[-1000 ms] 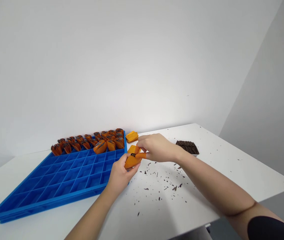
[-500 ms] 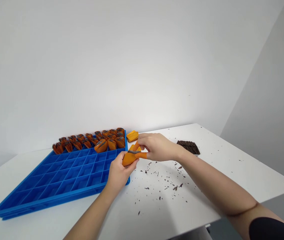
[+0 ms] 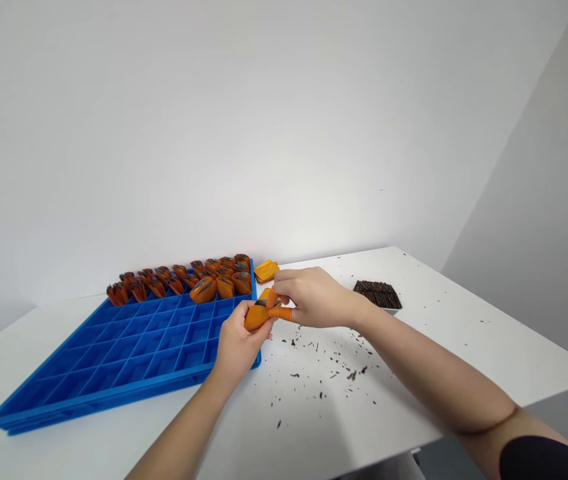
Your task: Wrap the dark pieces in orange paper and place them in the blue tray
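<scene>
An orange packet [image 3: 255, 319] is held above the worktop [image 3: 264, 427]. The left hand [image 3: 237, 339] is closed around its near side; the right hand [image 3: 320, 297], thumb and fingertip covered in orange, is nearly pinched at its mouth, its exact hold indeterminable. From the packet: yellow stack [image 3: 267, 271], twelve o'clock; dark strips [image 3: 377, 293], toward three; dark fragments [image 3: 352, 376], four; blue tray [image 3: 114, 392], nine.

White worktop [image 3: 464, 340] against a plain pale wall [image 3: 244, 133], the light brightest above the far edge. At right, a greyer wall [image 3: 554, 220]; below, grey floor [image 3: 447, 460].
</scene>
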Motion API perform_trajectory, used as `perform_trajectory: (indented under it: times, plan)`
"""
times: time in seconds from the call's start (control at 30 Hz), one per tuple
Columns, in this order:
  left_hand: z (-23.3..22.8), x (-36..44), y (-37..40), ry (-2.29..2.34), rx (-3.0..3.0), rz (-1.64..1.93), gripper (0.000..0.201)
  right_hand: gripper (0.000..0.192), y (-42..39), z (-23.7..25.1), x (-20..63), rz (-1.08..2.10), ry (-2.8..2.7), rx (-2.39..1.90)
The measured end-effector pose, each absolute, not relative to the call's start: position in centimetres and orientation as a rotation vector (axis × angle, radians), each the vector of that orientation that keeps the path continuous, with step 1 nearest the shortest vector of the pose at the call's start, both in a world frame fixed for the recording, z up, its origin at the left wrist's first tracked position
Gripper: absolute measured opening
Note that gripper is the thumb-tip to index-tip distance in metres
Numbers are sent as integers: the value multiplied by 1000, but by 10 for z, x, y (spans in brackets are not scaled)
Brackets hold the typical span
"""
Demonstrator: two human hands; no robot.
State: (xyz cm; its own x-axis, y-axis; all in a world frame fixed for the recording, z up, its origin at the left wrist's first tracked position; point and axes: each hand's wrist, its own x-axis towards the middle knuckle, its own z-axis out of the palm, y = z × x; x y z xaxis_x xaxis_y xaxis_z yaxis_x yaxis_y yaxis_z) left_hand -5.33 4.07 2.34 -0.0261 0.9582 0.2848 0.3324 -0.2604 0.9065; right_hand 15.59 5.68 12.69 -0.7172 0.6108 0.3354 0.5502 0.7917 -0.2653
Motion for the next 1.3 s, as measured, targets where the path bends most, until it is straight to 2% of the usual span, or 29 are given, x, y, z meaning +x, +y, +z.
perform_trajectory:
  times: [0.13,0.3,0.57,1.03,1.3]
  plan:
    - [24,-54,40,1386,1696,1313,28,14,61,123,154,284,-2558,-886]
    - [23,-54,40,1385,1675,1289,31,20,65,118,151,299,-2544,-901]
    - [21,-57,43,1419,1790,1338,27,15,58,121,150,264,-2601,-875]
    - [20,-57,43,1507,1787,1290,30,10,63,111,148,62,-2607,-852]
    - [11,-60,46,1489,1775,1270,29,19,63,103,141,-27,-2614,-866]
